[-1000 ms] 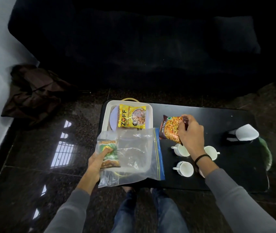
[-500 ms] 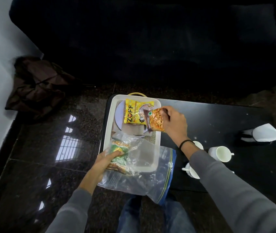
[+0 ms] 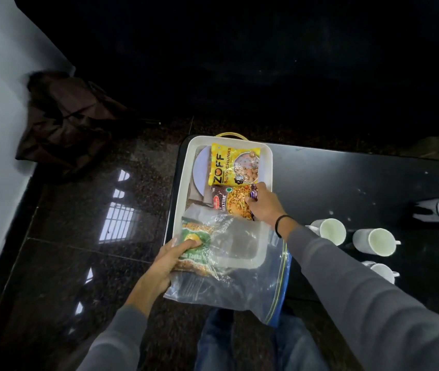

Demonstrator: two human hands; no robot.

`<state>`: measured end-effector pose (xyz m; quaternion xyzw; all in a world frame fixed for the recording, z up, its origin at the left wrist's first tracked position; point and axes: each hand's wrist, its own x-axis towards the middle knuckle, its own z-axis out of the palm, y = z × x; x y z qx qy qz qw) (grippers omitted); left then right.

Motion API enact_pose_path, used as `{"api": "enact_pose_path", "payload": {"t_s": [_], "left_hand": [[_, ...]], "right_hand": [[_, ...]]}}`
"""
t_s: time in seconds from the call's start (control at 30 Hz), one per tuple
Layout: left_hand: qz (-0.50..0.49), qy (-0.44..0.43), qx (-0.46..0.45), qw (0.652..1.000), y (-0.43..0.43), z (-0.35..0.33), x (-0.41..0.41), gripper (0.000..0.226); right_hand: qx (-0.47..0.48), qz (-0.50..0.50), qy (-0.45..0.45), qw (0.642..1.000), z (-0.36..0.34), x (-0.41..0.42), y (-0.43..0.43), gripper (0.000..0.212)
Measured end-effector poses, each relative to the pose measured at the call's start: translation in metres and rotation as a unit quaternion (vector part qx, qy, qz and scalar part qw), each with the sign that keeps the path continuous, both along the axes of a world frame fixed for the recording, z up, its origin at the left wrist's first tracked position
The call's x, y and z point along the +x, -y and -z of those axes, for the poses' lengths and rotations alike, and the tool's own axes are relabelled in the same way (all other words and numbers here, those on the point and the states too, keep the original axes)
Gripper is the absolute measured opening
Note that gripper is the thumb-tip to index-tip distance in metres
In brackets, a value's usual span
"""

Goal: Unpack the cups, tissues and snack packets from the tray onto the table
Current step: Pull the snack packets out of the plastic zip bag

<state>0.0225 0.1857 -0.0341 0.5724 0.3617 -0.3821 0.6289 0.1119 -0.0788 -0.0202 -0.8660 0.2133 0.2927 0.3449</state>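
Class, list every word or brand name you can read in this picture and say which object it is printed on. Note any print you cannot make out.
"ZOFF" and "CHUNKS": yellow packet in the tray; the word before "CHUNKS" is blurred.
"MIXTURE": maroon packet, held by the right hand.
"Tadka": green packet inside the clear bag, gripped by the left hand; its other words are unreadable.
All smaller print: too small to read.

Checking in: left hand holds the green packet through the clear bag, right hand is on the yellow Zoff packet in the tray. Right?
Not quite. The head view shows the right hand gripping the orange mixture packet in the tray, not the yellow Zoff packet. The left hand does hold the green packet through the clear bag.
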Motion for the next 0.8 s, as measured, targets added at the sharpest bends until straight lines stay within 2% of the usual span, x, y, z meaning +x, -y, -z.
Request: {"api": "enact_pose_path", "payload": {"t_s": [0.1,0.2,0.3,0.4,0.47,0.53,0.6,0.7,0.8], "left_hand": [[-0.025,0.002,0.001,1.0,0.005,-0.005,0.005,0.071],[-0.084,0.01,0.011,0.996,0.009,-0.012,0.013,0.067],[-0.157,0.009,0.0,0.988,0.01,-0.022,0.021,0.053],[-0.207,0.015,-0.029,0.978,0.009,-0.03,0.034,0.051],[-0.228,0.034,-0.05,0.972,0.007,-0.038,0.046,0.04],[-0.231,0.058,-0.073,0.968,0.003,-0.045,0.058,0.028],[-0.226,0.079,-0.077,0.968,-0.005,-0.05,0.07,0.027],[-0.226,0.117,-0.067,0.965,-0.022,-0.058,0.085,0.028],[-0.228,0.151,-0.03,0.961,-0.037,-0.063,0.092,0.031]], "right_hand": [[-0.005,0.01,0.039,0.999,-0.013,-0.012,0.003,0.033],[0.01,0.048,0.132,0.99,-0.036,-0.024,0.008,0.027],[-0.002,0.097,0.273,0.957,-0.057,-0.037,0.011,0.018],[-0.004,0.163,0.343,0.925,-0.068,-0.05,0.009,0.015],[0.042,0.215,0.312,0.924,-0.071,-0.053,0.008,0.017],[0.19,0.247,0.197,0.93,-0.076,-0.048,0.005,0.024],[0.321,0.207,0.106,0.918,-0.083,-0.041,-0.001,0.026],[0.392,0.126,0.056,0.91,-0.093,-0.028,-0.014,0.029],[0.374,0.021,0.007,0.927,-0.102,-0.011,-0.033,0.021]]}}
